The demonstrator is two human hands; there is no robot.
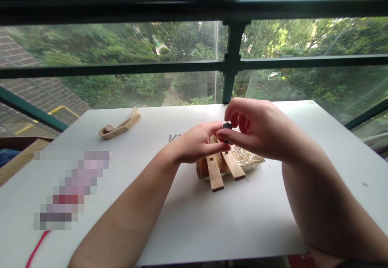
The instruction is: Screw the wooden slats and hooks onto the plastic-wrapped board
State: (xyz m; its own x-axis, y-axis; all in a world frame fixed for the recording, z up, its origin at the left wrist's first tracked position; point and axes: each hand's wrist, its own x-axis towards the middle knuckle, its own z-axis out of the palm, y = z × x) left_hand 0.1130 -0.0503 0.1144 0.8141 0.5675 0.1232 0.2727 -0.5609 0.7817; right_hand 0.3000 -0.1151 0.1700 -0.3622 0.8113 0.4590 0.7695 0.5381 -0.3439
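My left hand [198,140] and my right hand [260,128] meet over the middle of the table. Between their fingertips is a small black knob [227,126], with my right thumb against it and my left thumb and fingers closed around its lower part. Just below lie two flat wooden strips [215,175] with holes near their upper parts, side by side and slightly spread; my fingers hide their far ends. Under the strips is a brown block wrapped in shiny clear plastic [250,155]. Several small dark screws [173,138] rest beside my left hand.
A curved wooden piece [121,128] lies at the table's far left. Nearer is a pixelated pinkish item [81,179] with a red cord [38,245]. A cardboard box [24,159] stands beyond the left edge. Window glass with green bars [232,62] rises behind the white table [169,227].
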